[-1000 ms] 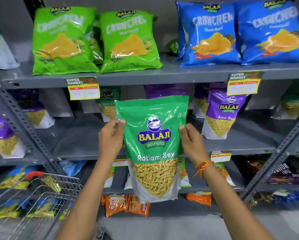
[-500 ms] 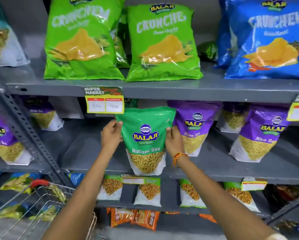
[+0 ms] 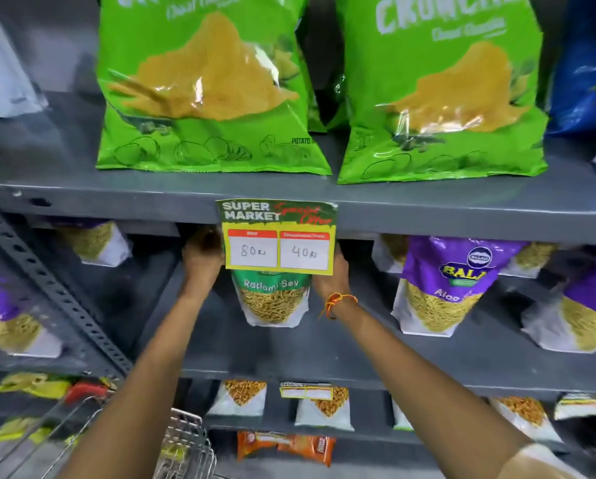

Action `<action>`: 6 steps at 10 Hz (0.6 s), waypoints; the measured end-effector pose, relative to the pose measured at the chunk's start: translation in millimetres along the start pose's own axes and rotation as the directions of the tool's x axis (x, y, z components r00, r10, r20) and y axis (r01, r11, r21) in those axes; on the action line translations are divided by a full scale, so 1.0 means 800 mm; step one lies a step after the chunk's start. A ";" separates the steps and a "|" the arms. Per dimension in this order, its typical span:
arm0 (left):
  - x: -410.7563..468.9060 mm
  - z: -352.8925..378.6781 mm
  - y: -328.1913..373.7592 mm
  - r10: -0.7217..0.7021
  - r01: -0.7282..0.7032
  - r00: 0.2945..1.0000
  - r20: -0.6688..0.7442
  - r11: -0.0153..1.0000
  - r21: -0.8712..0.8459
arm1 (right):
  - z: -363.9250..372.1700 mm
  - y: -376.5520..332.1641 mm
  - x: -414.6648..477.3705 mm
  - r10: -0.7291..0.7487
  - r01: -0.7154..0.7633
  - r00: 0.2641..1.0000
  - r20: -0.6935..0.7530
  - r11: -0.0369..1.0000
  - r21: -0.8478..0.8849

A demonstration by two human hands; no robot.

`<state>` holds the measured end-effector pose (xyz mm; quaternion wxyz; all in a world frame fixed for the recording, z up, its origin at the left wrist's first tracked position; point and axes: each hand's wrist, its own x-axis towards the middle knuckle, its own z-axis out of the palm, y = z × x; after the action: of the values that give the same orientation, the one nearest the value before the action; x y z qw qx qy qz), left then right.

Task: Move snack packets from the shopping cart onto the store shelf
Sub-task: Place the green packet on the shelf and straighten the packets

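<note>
A green Ratlami Sev packet (image 3: 272, 299) stands upright deep on the grey middle shelf (image 3: 289, 350), its top hidden behind a hanging price tag (image 3: 278, 236). My left hand (image 3: 201, 259) grips the packet's upper left edge. My right hand (image 3: 334, 276), with an orange thread at the wrist, grips its upper right edge. The wire shopping cart (image 3: 182, 444) with a red handle sits at the lower left, below my left forearm, with yellow packets blurred inside it.
Large green Crunchex bags (image 3: 206, 84) fill the upper shelf (image 3: 117, 195), with a blue bag (image 3: 583, 63) at the right. Purple Aloo Sev packets (image 3: 441, 288) stand right and left of the green one. A perforated steel upright (image 3: 47, 288) slants at the left. Lower shelves hold small white and orange packets.
Both hands have pushed the green packet farther back onto the middle shelf, under the price tag. The camera has moved closer to the shelves.
</note>
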<state>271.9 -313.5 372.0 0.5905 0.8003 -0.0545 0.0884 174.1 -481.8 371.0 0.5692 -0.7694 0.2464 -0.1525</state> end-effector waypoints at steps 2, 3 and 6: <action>-0.007 -0.004 -0.009 0.063 -0.058 0.996 0.064 0.995 -0.078 | 0.008 0.010 0.006 -0.127 0.127 0.989 -0.075 0.992 -0.004; -0.010 -0.009 -0.025 0.018 0.008 0.987 0.157 0.987 -0.163 | -0.021 0.043 0.001 -0.148 0.152 0.986 -0.072 0.987 0.053; -0.050 -0.006 -0.070 -0.130 0.210 0.867 0.481 0.971 -0.116 | -0.241 0.196 0.007 0.081 0.015 0.862 -0.500 0.982 0.186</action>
<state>243.4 -293.1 312.9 0.6292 0.7479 -0.1319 -0.1653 47.2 -675.9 280.5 0.5558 -0.6424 0.3849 -0.3608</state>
